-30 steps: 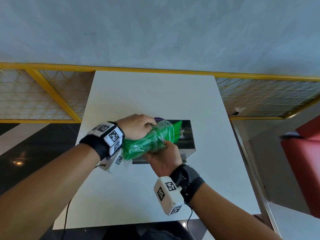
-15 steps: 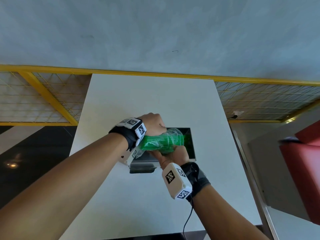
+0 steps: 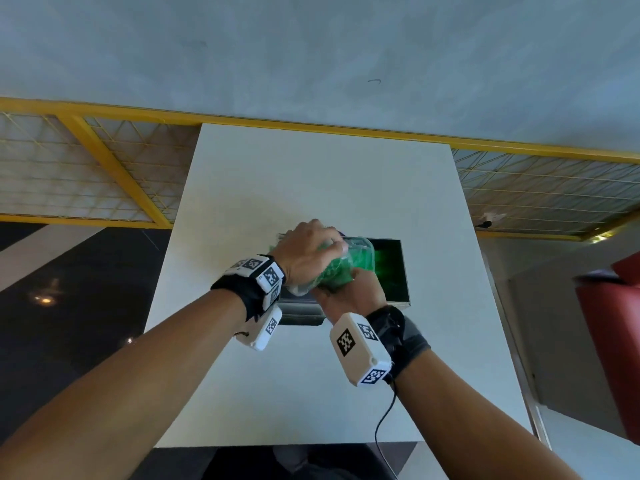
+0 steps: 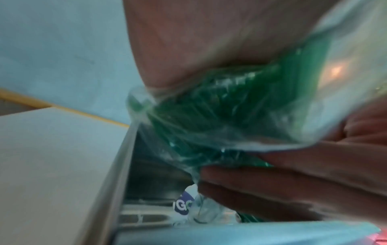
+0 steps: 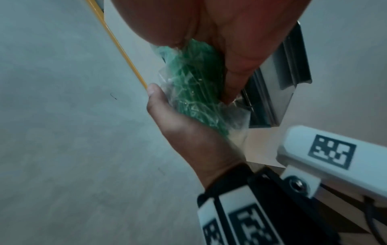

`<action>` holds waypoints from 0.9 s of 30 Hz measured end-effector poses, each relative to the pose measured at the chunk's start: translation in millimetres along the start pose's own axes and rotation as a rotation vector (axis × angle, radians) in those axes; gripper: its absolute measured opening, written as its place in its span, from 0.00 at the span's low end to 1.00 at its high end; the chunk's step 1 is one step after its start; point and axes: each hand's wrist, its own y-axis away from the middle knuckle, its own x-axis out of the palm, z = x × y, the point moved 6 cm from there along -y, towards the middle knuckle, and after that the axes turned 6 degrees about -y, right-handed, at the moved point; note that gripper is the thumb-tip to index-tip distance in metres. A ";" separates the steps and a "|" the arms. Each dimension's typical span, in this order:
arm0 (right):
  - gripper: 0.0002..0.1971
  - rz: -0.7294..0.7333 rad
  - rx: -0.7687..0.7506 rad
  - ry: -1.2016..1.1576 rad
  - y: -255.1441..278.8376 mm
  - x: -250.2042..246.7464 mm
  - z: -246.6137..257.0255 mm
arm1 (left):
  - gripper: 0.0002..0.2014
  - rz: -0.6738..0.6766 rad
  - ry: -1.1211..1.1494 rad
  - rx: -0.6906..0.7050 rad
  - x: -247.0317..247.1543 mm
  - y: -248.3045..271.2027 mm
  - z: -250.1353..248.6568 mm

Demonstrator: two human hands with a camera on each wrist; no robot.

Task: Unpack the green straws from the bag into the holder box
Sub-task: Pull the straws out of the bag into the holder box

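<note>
A clear plastic bag (image 3: 349,265) packed with green straws (image 4: 220,106) hangs tilted over the open metal holder box (image 3: 398,271) in the middle of the white table. My left hand (image 3: 308,252) grips the bag from above and the left. From below and the near side my right hand (image 3: 349,297) grips it too, fingers curled round the bundle (image 5: 194,86). The box's dark inside shows a green glint. A crumpled scrap of clear plastic with a blue label (image 4: 184,205) lies in the box's bottom.
The white table (image 3: 311,393) butts against a grey wall behind a yellow rail (image 3: 346,128). Yellow wire mesh panels (image 3: 69,181) flank the table. A red seat (image 3: 613,327) stands at the right. A black cable (image 3: 384,431) trails from my right wrist.
Both hands have carried the bag further over the box and tipped it steeper, the left hand now more on top. The straw tips that stuck out of the bag a second ago are hidden.
</note>
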 end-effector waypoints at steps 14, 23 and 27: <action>0.17 -0.040 -0.028 0.244 6.1 14.9 -22.8 | 0.27 -0.197 -0.055 0.055 -26.6 29.4 15.3; 0.43 -0.112 0.185 0.665 21.1 11.2 -1.7 | 0.19 -0.246 -0.046 -0.072 -15.6 31.6 24.3; 0.30 -0.240 -0.160 1.260 30.4 22.6 56.8 | 0.17 -0.235 -0.048 -0.088 -12.4 28.2 24.2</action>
